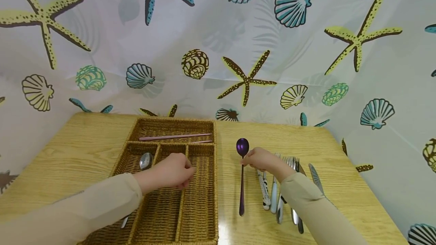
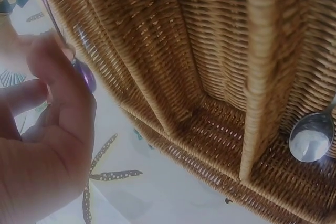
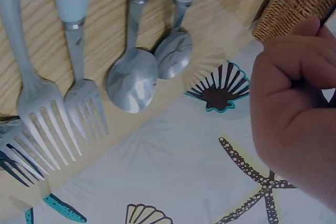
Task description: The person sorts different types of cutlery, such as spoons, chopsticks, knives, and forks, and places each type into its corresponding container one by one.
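Observation:
My right hand [image 1: 263, 159] pinches a dark purple spoon [image 1: 242, 147] by its neck, just below the bowl. The spoon's long handle points toward the near edge, between the wicker tray [image 1: 216, 192] and a row of cutlery. Above the tray's middle dividers is my left hand [image 1: 172, 173], its fingers loosely curled around nothing. A silver spoon [image 1: 145, 160] lies in the left compartment, partly covered by the left forearm; its bowl [image 2: 311, 137] also shows in the left wrist view. Pink chopsticks [image 1: 173, 136] rest in the tray's back compartment.
Right of the purple spoon lie several forks [image 3: 42, 103] and two spoons [image 3: 132, 80] with pale or patterned handles. A table knife [image 1: 316, 177] is at the far right of that row, partly behind the right forearm. A shell-patterned cloth [image 1: 204, 97] hangs behind the wooden table [image 1: 357, 195].

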`<action>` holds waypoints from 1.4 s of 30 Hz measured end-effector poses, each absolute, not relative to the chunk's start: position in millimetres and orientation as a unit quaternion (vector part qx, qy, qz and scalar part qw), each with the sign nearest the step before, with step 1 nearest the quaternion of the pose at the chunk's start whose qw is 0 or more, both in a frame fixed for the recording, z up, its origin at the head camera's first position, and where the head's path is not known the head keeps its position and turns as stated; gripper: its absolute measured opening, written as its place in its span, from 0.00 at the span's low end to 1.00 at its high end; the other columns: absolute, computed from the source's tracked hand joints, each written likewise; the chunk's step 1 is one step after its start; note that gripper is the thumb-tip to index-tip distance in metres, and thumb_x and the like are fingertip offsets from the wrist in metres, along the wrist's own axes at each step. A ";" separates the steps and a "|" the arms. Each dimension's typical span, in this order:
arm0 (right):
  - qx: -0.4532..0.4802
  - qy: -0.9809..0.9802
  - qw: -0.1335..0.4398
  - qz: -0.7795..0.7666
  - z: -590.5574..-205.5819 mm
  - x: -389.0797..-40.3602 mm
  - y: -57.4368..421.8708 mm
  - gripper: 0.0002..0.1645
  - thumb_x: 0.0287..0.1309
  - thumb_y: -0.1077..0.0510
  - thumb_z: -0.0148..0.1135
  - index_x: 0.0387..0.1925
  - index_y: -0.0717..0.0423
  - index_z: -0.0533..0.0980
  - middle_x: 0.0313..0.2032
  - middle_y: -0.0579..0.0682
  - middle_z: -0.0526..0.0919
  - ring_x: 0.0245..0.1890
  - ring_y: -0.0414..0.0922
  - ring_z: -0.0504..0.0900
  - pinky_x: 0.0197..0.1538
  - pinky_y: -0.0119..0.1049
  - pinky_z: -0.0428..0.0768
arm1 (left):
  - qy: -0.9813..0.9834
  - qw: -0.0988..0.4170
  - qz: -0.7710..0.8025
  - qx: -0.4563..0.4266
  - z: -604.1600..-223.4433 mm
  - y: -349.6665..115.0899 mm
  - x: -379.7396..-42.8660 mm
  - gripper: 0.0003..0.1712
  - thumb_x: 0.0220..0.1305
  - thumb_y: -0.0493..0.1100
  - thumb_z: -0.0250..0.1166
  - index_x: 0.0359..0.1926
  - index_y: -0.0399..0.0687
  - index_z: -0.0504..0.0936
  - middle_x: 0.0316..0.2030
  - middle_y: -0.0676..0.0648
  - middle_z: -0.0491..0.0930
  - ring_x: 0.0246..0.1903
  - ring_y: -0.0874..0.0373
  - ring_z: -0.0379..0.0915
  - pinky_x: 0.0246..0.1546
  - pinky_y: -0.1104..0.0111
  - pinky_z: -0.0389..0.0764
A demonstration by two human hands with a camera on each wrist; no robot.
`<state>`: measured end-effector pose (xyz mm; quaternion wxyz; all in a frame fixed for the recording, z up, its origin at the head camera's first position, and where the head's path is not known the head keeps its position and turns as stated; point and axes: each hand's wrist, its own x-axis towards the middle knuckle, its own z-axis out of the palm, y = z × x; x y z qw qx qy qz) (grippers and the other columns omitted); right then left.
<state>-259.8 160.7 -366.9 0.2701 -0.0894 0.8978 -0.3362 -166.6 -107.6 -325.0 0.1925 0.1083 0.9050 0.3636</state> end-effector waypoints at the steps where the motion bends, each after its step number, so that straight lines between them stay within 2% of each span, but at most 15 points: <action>1: -0.093 0.895 0.274 -0.339 -366.1 -259.5 159.3 0.16 0.64 0.57 0.53 0.41 0.65 0.81 0.09 0.41 0.55 0.10 0.36 0.46 0.17 0.30 0.53 | 0.905 0.193 0.364 0.107 -325.9 -106.8 -166.6 0.22 0.68 0.41 0.52 0.17 0.43 0.80 0.14 0.46 0.78 0.13 0.60 0.70 0.17 0.70 0.71; 12: -0.095 0.884 0.284 -0.358 -351.0 -251.4 140.6 0.19 0.66 0.54 0.53 0.43 0.66 0.80 0.10 0.42 0.53 0.12 0.37 0.47 0.20 0.31 0.54 | 0.896 0.202 0.377 0.118 -325.9 -94.9 -167.6 0.21 0.67 0.39 0.52 0.18 0.41 0.80 0.14 0.44 0.79 0.12 0.59 0.68 0.16 0.70 0.70; 18: -0.101 0.875 0.284 -0.379 -345.4 -247.6 132.0 0.19 0.65 0.54 0.53 0.41 0.66 0.80 0.09 0.41 0.52 0.12 0.37 0.47 0.20 0.30 0.52 | 0.902 0.189 0.362 0.141 -328.6 -85.6 -168.0 0.25 0.66 0.40 0.53 0.10 0.45 0.74 0.11 0.45 0.77 0.08 0.63 0.61 0.16 0.72 0.70; 21: -0.099 0.873 0.280 -0.386 -342.4 -244.4 126.0 0.18 0.65 0.53 0.53 0.36 0.64 0.81 0.09 0.42 0.53 0.12 0.37 0.48 0.19 0.30 0.53 | 0.907 0.180 0.349 0.152 -331.1 -80.4 -169.4 0.27 0.65 0.43 0.54 0.08 0.46 0.72 0.08 0.48 0.75 0.07 0.64 0.58 0.18 0.73 0.71; 25: -0.093 0.872 0.273 -0.397 -340.9 -239.3 116.3 0.17 0.64 0.53 0.55 0.25 0.59 0.79 0.09 0.42 0.55 0.11 0.37 0.49 0.19 0.30 0.54 | 0.916 0.169 0.330 0.154 -333.5 -74.6 -171.3 0.28 0.65 0.49 0.57 0.09 0.44 0.76 0.06 0.52 0.71 0.06 0.65 0.58 0.19 0.74 0.72; 30: -0.098 0.872 0.258 -0.403 -340.7 -232.9 102.6 0.17 0.63 0.53 0.55 0.24 0.59 0.79 0.09 0.42 0.55 0.12 0.37 0.49 0.19 0.29 0.54 | 0.928 0.148 0.309 0.149 -335.5 -71.7 -171.9 0.26 0.63 0.54 0.59 0.11 0.47 0.79 0.06 0.53 0.71 0.07 0.65 0.58 0.11 0.74 0.63; 34: -0.103 0.872 0.255 -0.405 -341.3 -228.6 92.7 0.15 0.62 0.53 0.57 0.26 0.58 0.81 0.09 0.42 0.56 0.11 0.37 0.50 0.19 0.29 0.55 | 0.929 0.134 0.308 0.154 -336.6 -70.9 -171.5 0.23 0.62 0.52 0.61 0.13 0.47 0.81 0.10 0.50 0.76 0.07 0.65 0.59 0.10 0.75 0.58; 39: -0.118 0.878 0.244 -0.394 -340.4 -225.5 84.7 0.16 0.61 0.52 0.58 0.23 0.56 0.80 0.09 0.41 0.56 0.11 0.37 0.51 0.18 0.29 0.55 | 0.912 0.150 0.347 0.158 -333.9 -74.5 -171.3 0.20 0.62 0.45 0.62 0.14 0.43 0.81 0.12 0.49 0.78 0.09 0.65 0.62 0.13 0.75 0.64; 42: -0.134 0.885 0.232 -0.380 -339.9 -224.7 82.6 0.19 0.62 0.50 0.57 0.21 0.58 0.79 0.09 0.41 0.57 0.11 0.37 0.52 0.18 0.29 0.56 | 0.898 0.169 0.374 0.160 -332.0 -81.4 -171.8 0.19 0.62 0.41 0.61 0.14 0.42 0.80 0.10 0.51 0.75 0.09 0.65 0.61 0.15 0.75 0.65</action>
